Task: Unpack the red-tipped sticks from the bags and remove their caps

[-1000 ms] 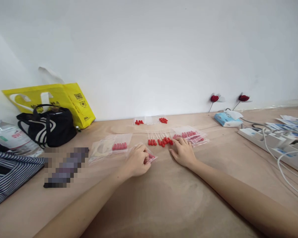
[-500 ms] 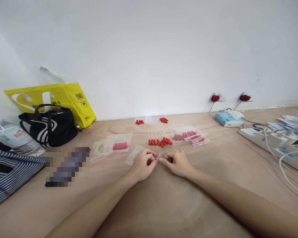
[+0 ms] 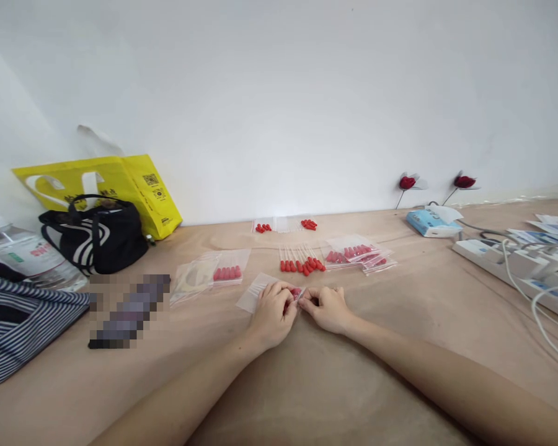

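Observation:
A small clear zip bag with red-tipped sticks inside lies under my left hand, whose closed fingers grip it. At its right edge, by the red tips, my right hand pinches the bag between thumb and curled fingers. The hands cover much of the bag. Just beyond them lies a fanned row of loose pale sticks with red tips. To its right is a stack of filled clear bags. A bag of several red-tipped sticks lies to the left, overlapping flat clear bags.
Against the wall lie more red-tipped pieces on clear plastic. A yellow bag, black pouch, water bottle and striped cloth stand left. Right are a tissue pack, power strip and white cables.
My right hand has moved slightly left and its fingertips have come to the bag's edge. My left hand stays on the bag. The whole view has shifted slightly.

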Tool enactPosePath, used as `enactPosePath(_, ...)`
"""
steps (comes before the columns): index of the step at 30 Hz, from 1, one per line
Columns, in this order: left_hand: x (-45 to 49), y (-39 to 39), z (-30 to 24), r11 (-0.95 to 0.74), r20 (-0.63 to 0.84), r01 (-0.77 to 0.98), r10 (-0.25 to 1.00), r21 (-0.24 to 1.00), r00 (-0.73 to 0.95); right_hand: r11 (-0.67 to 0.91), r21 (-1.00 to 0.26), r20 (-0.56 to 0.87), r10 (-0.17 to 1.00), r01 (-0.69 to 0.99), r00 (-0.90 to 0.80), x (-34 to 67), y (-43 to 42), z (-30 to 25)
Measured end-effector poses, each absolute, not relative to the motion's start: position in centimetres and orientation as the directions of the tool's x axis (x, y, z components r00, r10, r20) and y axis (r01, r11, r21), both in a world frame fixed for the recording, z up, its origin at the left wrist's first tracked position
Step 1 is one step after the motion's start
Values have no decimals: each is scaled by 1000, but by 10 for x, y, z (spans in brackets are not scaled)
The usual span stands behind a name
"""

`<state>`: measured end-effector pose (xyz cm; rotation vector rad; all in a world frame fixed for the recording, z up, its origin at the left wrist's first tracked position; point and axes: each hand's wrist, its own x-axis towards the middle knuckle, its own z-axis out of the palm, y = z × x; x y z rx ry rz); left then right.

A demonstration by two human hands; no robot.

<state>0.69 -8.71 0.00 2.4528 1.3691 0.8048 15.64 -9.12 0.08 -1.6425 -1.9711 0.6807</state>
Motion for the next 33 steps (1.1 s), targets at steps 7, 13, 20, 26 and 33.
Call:
enactPosePath(7,9,-91,2,-578,335,759,808,299,484,118,-671,20,990,732,-141,152,-92,6)
enactPosePath(13,9,-92,5,-568,331,756,818,327,472,153,-635,49,986,757,-158,152,-92,3)
enactPosePath(20,8,-92,0,-553,348,763,825,335,445,187,-658,75,980,730,-183,150,-91,-1)
enactPosePath(26,6,-92,-3,-562,342,762,819,322,460,240,-642,101,968,728,-230,151,-92,1)
enactPosePath(33,0,-89,2,-509,359,738,855,443,374,283,-605,127,957,744,-261,154,-93,-1)
